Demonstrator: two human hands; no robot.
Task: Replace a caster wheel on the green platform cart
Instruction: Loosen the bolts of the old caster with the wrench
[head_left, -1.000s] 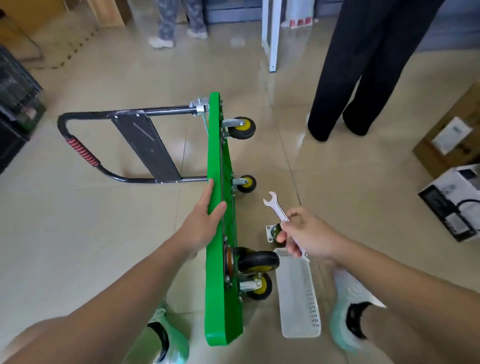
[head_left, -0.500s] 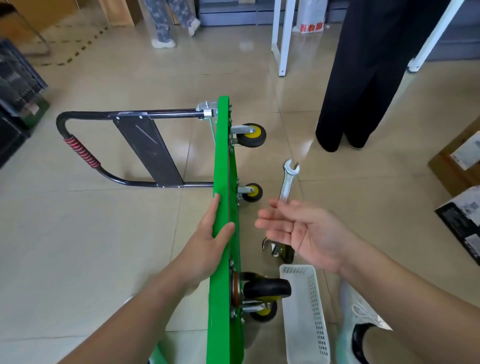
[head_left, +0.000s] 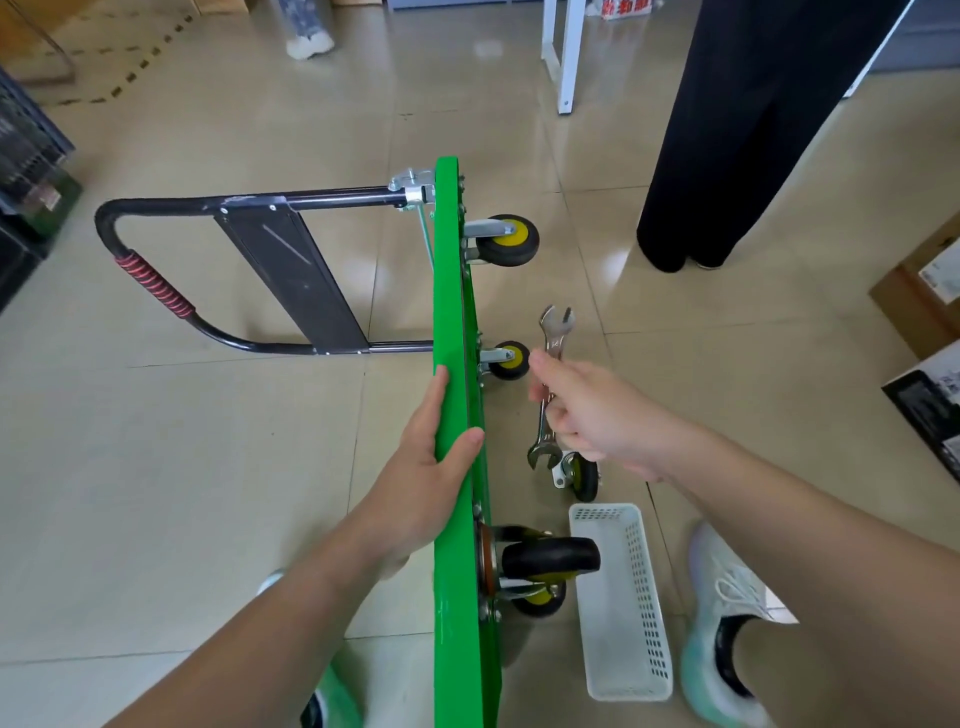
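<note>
The green platform cart (head_left: 451, 291) stands on its long edge on the tiled floor (head_left: 208, 467), so its deck shows only as a thin upright strip. Its black handle (head_left: 291, 270), wrapped in red at one bend, lies out to the left. Four mounted casters (head_left: 501, 240) with black tyres and yellow hubs stick out to the right. A loose caster (head_left: 584, 478) lies on the floor just beside the deck, near a white basket (head_left: 621, 603). The near end of the cart is cut off by the frame's lower edge, both deck faces are out of sight, and the loose caster is partly covered by the right hand (head_left: 592, 421). The left hand (head_left: 423, 478) clasps the cart's upper edge, with its fingers (head_left: 431, 410) lying straight down the left face and the thumb hooked over the right. The right hand's fingers curl round the shaft of a silver double-ended wrench (head_left: 555, 343), held nearly upright beside the casters.
</note>
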